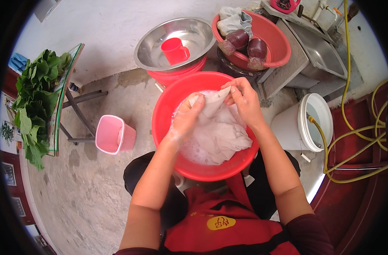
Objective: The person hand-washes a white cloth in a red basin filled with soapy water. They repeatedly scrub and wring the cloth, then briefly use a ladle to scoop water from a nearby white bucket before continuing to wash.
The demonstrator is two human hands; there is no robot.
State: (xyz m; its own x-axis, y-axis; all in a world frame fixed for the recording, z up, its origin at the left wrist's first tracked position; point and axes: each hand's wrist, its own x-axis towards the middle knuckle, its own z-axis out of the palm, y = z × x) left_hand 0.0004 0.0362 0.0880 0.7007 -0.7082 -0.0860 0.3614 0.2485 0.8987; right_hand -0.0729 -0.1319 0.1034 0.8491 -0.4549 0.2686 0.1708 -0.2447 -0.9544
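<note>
Before me a red plastic basin (pixel 163 127) holds sudsy water (pixel 194 152) and a wet, pale grey cloth garment (pixel 224 140). My left hand (pixel 188 116) pinches one raised part of the cloth between thumb and fingers, over the basin's left side. On the other side my right hand (pixel 244 101) grips a raised corner of the same cloth. A fold is stretched between both hands above the suds. The rest of the garment lies bunched in the water, partly under the foam, so its full shape is hidden.
Behind the basin stand a steel bowl (pixel 143 52) with a red mug (pixel 175 51) and another red basin (pixel 281 47) holding cloth and dark sleeve guards. A pink bin (pixel 127 137) is left; a white bucket (pixel 284 127) with a yellow hose (pixel 324 153) is right. Leafy greens (pixel 38 102) lie on a table.
</note>
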